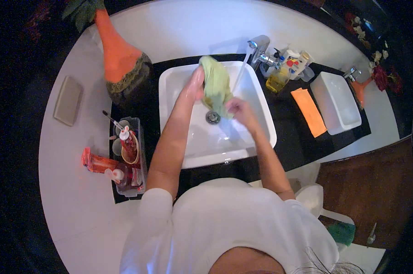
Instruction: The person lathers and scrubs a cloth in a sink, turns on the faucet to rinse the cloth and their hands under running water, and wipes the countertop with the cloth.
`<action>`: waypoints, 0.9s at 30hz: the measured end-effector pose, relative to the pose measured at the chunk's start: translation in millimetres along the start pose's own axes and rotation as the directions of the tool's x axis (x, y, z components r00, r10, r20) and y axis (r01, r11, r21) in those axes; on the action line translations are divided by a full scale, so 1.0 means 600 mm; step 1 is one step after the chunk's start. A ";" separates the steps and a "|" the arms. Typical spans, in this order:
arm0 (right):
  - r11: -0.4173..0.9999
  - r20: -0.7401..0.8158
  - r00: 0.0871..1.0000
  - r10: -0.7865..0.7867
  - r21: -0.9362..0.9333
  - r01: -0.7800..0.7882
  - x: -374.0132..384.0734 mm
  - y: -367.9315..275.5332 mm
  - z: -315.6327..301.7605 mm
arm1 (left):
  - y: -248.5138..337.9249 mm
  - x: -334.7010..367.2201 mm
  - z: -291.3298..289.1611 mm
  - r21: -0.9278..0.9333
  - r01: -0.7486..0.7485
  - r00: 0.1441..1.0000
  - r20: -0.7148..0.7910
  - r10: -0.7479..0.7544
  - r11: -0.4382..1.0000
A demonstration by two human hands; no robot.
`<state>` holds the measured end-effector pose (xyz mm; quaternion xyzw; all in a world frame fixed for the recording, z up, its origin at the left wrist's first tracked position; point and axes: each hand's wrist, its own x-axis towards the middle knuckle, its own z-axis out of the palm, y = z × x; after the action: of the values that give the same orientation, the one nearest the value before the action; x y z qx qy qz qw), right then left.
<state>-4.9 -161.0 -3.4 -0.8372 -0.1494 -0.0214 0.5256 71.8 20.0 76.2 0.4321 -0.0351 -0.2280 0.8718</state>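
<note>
Over the white sink (193, 157), a wet light-green cloth (217, 80) hangs stretched between my hands. My left hand (197, 83) grips its upper left side, with the fingers partly behind the fabric. The lower right end is in my right hand (240, 112), which is closed and a little blurred. The metal drain (213, 118) lies just below the cloth. Water (241, 72) runs from the chrome faucet (260, 44) into the sink, to the right of the cloth.
A clear bin (145, 169) with a toothbrush, tubes and bottles stands on the black counter at left, below an orange and dark vase (119, 59). Right of the sink are several bottles (279, 80), a folded orange cloth (309, 112) and a white rectangular container (336, 102).
</note>
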 end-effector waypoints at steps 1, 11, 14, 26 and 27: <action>0.980 -0.072 0.988 0.139 0.152 -0.127 -0.003 -0.020 -0.021 | 0.019 -0.003 0.016 0.015 -0.007 1.000 0.031 0.006 1.000; 0.789 -0.176 0.861 0.477 0.516 -0.332 -0.029 -0.050 -0.090 | 0.142 0.039 0.103 0.225 -0.013 0.974 0.225 -0.038 0.974; 0.776 -0.169 0.850 0.499 0.523 -0.352 -0.039 -0.028 -0.082 | 0.090 0.057 0.080 0.211 0.165 0.968 0.152 -0.200 0.963; 0.193 0.243 0.554 0.796 0.765 -0.614 0.049 0.002 -0.030 | -0.051 0.076 -0.004 0.014 0.410 0.906 0.113 -0.409 0.912; 0.159 0.237 0.531 0.813 0.788 -0.595 0.064 -0.011 -0.028 | -0.022 0.067 0.036 0.046 0.341 0.934 0.099 -0.344 0.939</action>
<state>31.7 -164.7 17.4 -0.4608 0.3344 0.1953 0.7986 97.4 -20.1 74.1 0.4313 -0.0087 -0.3982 0.8096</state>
